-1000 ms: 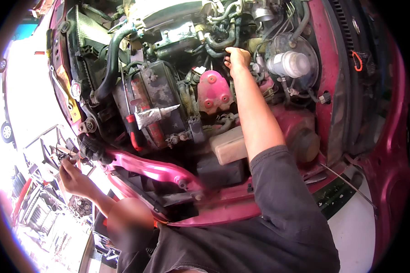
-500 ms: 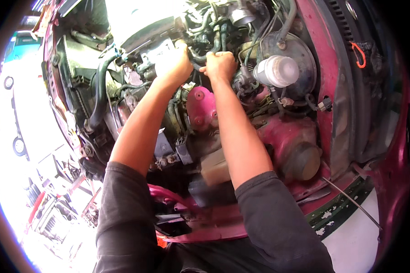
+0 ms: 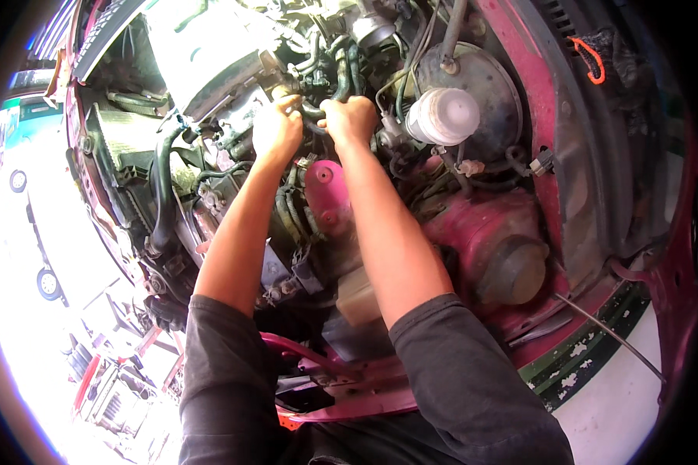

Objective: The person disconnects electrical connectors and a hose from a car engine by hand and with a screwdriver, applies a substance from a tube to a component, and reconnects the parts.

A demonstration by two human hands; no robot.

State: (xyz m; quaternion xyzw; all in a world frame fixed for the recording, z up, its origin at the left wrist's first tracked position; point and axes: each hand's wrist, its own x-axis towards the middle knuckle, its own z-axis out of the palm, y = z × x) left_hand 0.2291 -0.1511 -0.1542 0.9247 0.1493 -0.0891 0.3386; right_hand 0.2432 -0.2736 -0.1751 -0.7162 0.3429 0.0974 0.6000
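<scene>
Both my arms reach into a car's engine bay. My left hand point(image 3: 278, 128) is closed beside a brownish metal fitting point(image 3: 274, 71) at the edge of the brightly lit engine top. What lies within its fingers is hidden. Just to the right, my right hand point(image 3: 352, 122) is curled round the lower end of a bent black rubber hose point(image 3: 342, 76). A short dark stretch of hose shows between the two hands. Under my wrists sits a pink metal bracket point(image 3: 325, 186) with round holes.
Right of my hands stand a white-capped fluid reservoir point(image 3: 447, 115) and a round brake booster point(image 3: 495, 101). A thick black hose point(image 3: 165, 182) runs down the left side. Nearer are a red strut tower point(image 3: 473, 225) and a thin metal rod point(image 3: 609, 333). An orange cord loop point(image 3: 589, 60) lies far right.
The engine bay has shifted a little left and down in the picture. My hands stay at the same fitting and hose, and the left hand now shows slightly nearer, below the fitting.
</scene>
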